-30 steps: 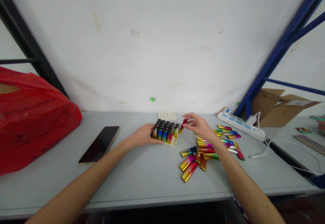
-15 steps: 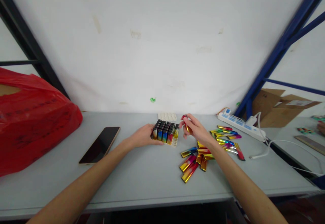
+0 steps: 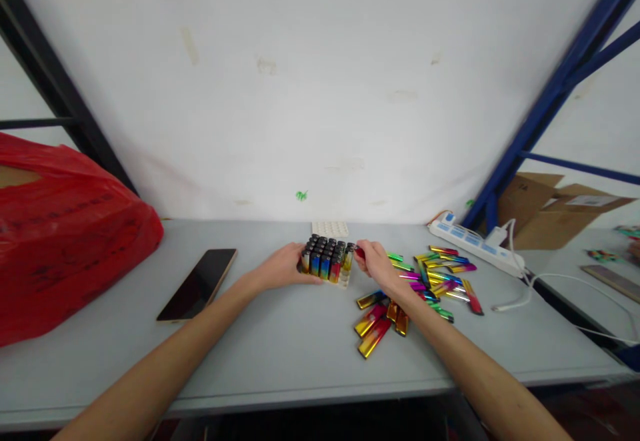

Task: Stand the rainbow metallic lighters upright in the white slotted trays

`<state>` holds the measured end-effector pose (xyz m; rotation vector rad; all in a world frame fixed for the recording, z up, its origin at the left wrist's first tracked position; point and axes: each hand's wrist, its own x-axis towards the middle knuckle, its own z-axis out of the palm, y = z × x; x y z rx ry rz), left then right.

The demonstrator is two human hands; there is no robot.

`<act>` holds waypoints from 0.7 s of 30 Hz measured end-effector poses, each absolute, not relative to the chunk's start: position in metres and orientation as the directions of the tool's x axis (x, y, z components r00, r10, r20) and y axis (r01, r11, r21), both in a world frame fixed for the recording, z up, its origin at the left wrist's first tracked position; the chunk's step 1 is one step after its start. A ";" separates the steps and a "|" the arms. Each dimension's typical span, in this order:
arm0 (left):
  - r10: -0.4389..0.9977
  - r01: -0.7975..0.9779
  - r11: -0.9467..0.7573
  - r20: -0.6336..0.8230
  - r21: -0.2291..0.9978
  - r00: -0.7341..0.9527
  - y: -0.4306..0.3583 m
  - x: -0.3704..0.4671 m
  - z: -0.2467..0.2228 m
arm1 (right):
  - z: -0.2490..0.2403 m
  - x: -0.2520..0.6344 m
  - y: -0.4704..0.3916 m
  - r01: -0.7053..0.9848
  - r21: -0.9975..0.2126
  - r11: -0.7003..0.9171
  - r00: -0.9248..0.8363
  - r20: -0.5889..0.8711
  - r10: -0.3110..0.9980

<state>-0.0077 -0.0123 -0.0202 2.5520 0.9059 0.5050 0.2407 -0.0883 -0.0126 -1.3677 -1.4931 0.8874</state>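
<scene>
Shiny coloured lighters (image 3: 325,257) with black tops stand upright in rows in a white holder (image 3: 344,281), whose right end shows bare slots. My left hand (image 3: 286,265) is closed around the left side of this block, thumb along the front. At its right side, my right hand (image 3: 374,263) pinches one red lighter (image 3: 359,252) by its body, close to the standing ones; the fingers partly hide it. Below and right of that hand, several loose lighters (image 3: 374,339) in metallic gold, red, blue, green and purple lie in a pile, partly under my right forearm.
A second white holder (image 3: 330,229) lies by the wall. To the left are a phone (image 3: 199,284) and a red plastic bag (image 3: 70,241). A white power strip (image 3: 475,247) with a cable (image 3: 528,287) and a cardboard box (image 3: 545,217) are on the right.
My right hand has moved slightly left and down with the red lighter, which has tilted toward the block. More of the loose pile shows. My left hand stays on the block.
</scene>
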 end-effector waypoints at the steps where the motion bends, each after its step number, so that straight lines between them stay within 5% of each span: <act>1: 0.657 0.520 -0.718 0.204 0.463 0.726 -0.012 -0.008 -0.021 | -0.013 0.241 -0.088 0.323 -0.938 0.127 0.032 0.145 0.989; 11: 0.673 0.535 -0.706 0.205 0.465 0.711 -0.011 -0.009 -0.022 | -0.001 0.251 -0.090 0.126 -0.973 0.191 -0.026 0.190 0.982; 14: 0.668 0.533 -0.710 0.204 0.460 0.715 -0.011 -0.008 -0.021 | 0.009 0.255 -0.098 0.288 -0.905 0.312 -0.075 0.303 0.950; 21: 0.682 0.552 -0.704 0.209 0.447 0.700 -0.014 -0.007 -0.018 | 0.018 0.260 -0.103 0.668 -0.515 0.537 -0.197 0.573 0.795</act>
